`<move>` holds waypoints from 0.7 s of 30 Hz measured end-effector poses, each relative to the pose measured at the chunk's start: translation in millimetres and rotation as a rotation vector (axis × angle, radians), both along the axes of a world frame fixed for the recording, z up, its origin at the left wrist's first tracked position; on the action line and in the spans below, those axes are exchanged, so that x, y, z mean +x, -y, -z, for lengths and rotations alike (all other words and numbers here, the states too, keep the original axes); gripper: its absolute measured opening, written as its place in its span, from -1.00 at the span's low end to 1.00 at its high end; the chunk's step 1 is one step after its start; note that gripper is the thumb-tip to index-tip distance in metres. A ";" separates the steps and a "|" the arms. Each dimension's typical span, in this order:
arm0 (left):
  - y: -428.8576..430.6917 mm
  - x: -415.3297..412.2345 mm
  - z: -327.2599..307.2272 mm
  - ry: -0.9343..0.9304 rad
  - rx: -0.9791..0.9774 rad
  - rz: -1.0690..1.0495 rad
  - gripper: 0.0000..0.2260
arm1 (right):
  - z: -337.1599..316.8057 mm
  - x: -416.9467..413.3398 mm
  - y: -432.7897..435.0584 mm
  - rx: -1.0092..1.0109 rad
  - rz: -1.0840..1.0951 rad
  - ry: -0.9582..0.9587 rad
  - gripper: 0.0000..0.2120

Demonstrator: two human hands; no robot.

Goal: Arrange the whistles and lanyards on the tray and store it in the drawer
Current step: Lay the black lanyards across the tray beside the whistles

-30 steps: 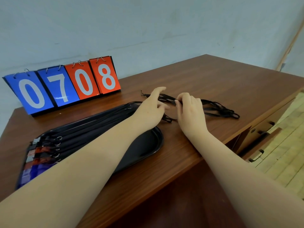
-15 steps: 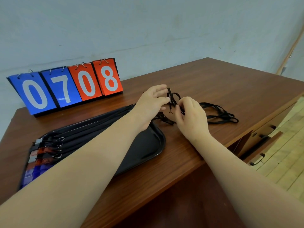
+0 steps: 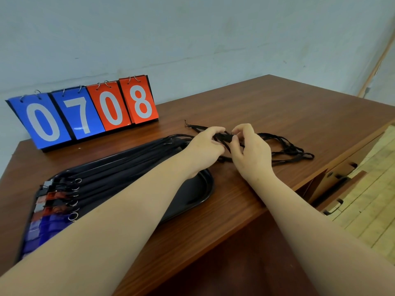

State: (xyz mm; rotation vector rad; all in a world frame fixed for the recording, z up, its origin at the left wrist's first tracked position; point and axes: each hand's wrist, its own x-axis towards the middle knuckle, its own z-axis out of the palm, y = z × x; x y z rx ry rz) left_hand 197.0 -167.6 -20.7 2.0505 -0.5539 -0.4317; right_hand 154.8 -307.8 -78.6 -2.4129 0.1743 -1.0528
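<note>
Pale wall behind, brown wooden tabletop (image 3: 288,116) in front, a flip scoreboard (image 3: 85,112) reading 0708 at the back left. From my remote seat I see the black tray (image 3: 198,195) lying on the left part of the tabletop. Its long axis runs from the near left towards the far right. Tidy lanyards (image 3: 128,165) are laid along it, with the whistles (image 3: 49,210) bunched at the near-left end.

The loose lanyards (image 3: 295,152) are on the bare wood just past the tray's far-right end. They form a tangled black bundle, with one end pointing far left and the loops trailing right. Both hands meet over the middle of it. My left hand (image 3: 205,146) has its fingers curled onto the straps. My right hand (image 3: 250,152) pinches the same bunch between thumb and forefinger. Neither is released, and I cannot tell how many strands each one has.

What matters next, as I judge it, is direction. The tray lies to the left of the grip, on the left hand's side, so that hand is nearer to it. The bundle's long axis is skewed against the tray's. A strand would need separating and turning to lie parallel with the others. The drawer (image 3: 339,174) sits low on the right, partly open.
</note>
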 end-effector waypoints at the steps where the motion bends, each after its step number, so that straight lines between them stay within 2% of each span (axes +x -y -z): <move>1: 0.4 -0.9 0.6 0.005 0.023 0.004 -0.51 | 0.1 0.2 1.0 -0.002 0.021 0.004 -0.86; 6: 1.4 -3.2 1.0 0.106 0.130 -0.028 -0.63 | -0.9 0.4 0.0 -0.030 0.043 -0.040 -0.89; 11: -1.1 5.2 0.7 0.173 0.106 -0.151 -0.71 | 1.9 1.6 -0.7 -0.092 0.034 -0.103 -0.90; 16: -5.6 18.1 1.2 0.218 0.108 -0.221 -0.73 | 2.5 5.3 -0.3 -0.102 0.132 -0.140 -0.87; 21: 0.4 29.3 1.6 0.325 0.252 -0.173 -0.69 | 0.5 5.4 -1.3 -0.056 0.171 -0.111 -0.83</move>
